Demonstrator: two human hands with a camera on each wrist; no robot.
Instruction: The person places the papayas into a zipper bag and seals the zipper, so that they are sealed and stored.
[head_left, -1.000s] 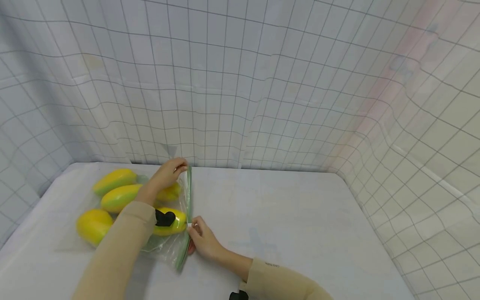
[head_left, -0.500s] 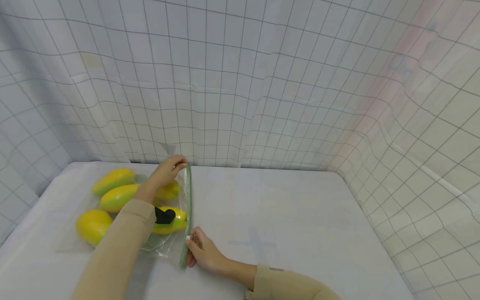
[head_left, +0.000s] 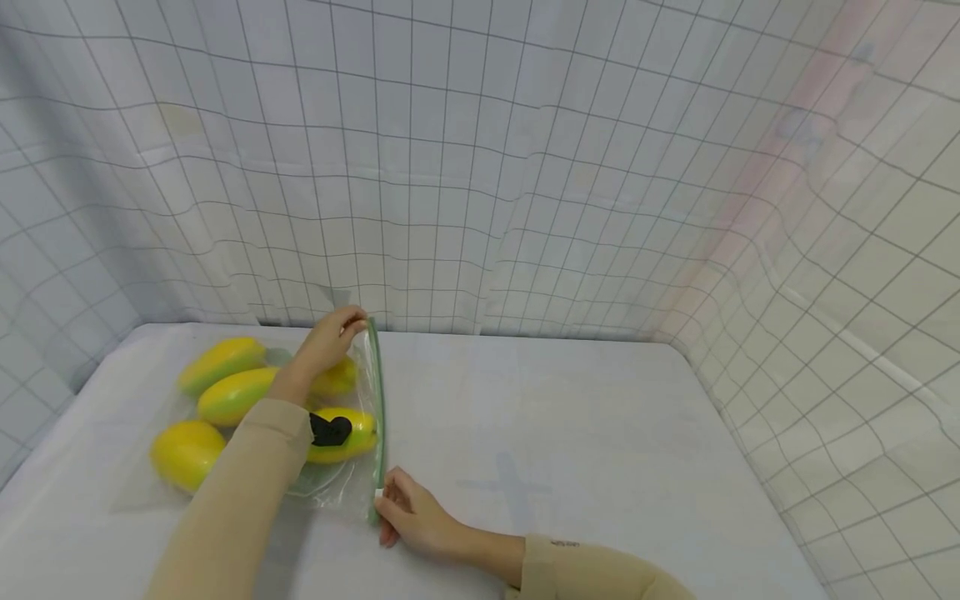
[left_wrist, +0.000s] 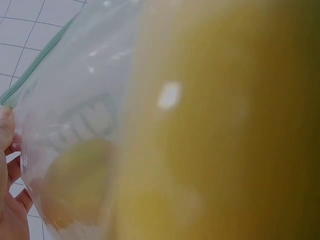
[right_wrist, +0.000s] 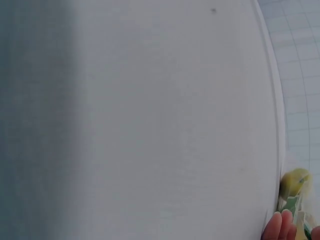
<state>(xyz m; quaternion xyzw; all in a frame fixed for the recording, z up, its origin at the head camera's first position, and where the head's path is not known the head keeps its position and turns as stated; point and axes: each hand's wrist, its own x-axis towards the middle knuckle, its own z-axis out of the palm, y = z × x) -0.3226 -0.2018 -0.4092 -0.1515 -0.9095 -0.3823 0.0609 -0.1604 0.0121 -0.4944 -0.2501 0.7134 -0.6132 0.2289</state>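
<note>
A clear zip bag [head_left: 341, 496] lies on the left of the table, holding several smooth yellow-green fruits [head_left: 189, 454]. Its green zip strip [head_left: 380, 383] runs along the bag's right side. My left hand [head_left: 333, 337] pinches the strip's far end, the forearm crossing over the bag and hiding part of the fruit. Near the strip's near end, my right hand [head_left: 416, 517] pinches the small white slider [head_left: 378, 492]. In the left wrist view, a blurred yellow fruit [left_wrist: 215, 125] fills the right side. Only the fingertips [right_wrist: 274, 226] show at the right wrist view's lower corner.
A white-covered table [head_left: 585, 433] extends to the right of the bag. Grid-patterned curtains [head_left: 480, 192] hang behind it and on both sides. Black wrist mount parts [head_left: 330, 431] show on the left cuff.
My right hand has moved toward me along the zip strip, carrying the white slider from about mid-strip to near its near end. The left hand has shifted slightly away and leftward, still pinching the corner.
</note>
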